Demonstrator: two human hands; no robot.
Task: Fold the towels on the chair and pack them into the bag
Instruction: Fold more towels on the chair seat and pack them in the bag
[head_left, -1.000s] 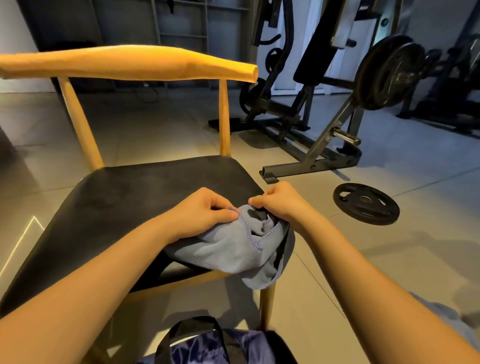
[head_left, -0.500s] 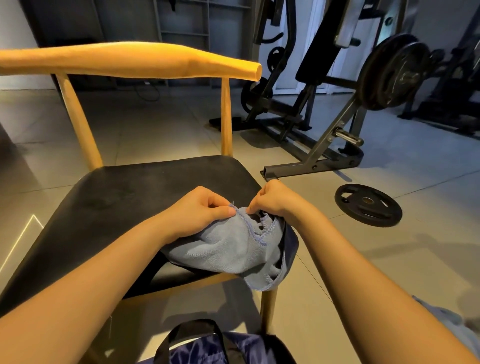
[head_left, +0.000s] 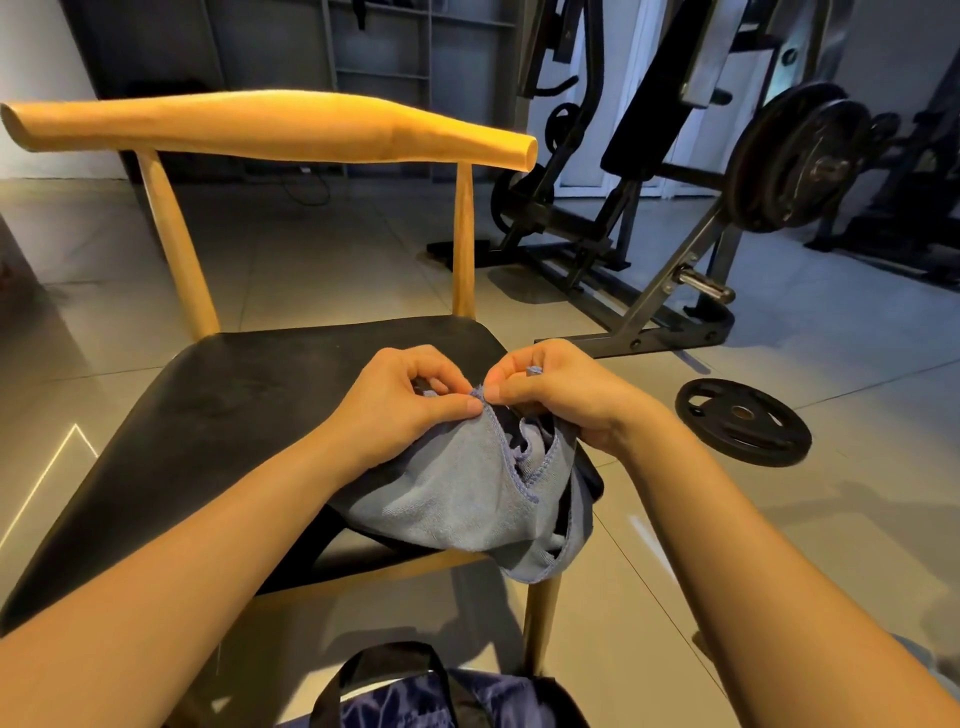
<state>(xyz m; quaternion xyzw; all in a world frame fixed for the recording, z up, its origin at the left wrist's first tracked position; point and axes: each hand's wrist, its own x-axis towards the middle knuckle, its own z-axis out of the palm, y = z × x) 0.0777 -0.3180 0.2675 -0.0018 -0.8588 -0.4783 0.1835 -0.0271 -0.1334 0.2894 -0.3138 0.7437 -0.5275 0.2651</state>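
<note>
A grey-blue towel (head_left: 457, 493) with stitched blue edges hangs bunched over the front right corner of the chair's black seat (head_left: 234, 415). My left hand (head_left: 400, 400) pinches its top edge between thumb and fingers. My right hand (head_left: 550, 389) pinches the same edge right beside it, fingers curled, a bit of hem showing above them. Both hands hold the towel a little above the seat. The dark blue bag (head_left: 441, 696) with black handles sits on the floor at the bottom edge, below the chair's front.
The chair has a wooden backrest (head_left: 270, 130) and legs. A weight plate (head_left: 743, 421) lies on the tiled floor to the right. A weight bench and loaded barbell rack (head_left: 789, 161) stand behind it.
Both hands have lifted the towel's top edge slightly and drawn close together, thumbs now nearly touching. The towel hangs more from the hands than before.
</note>
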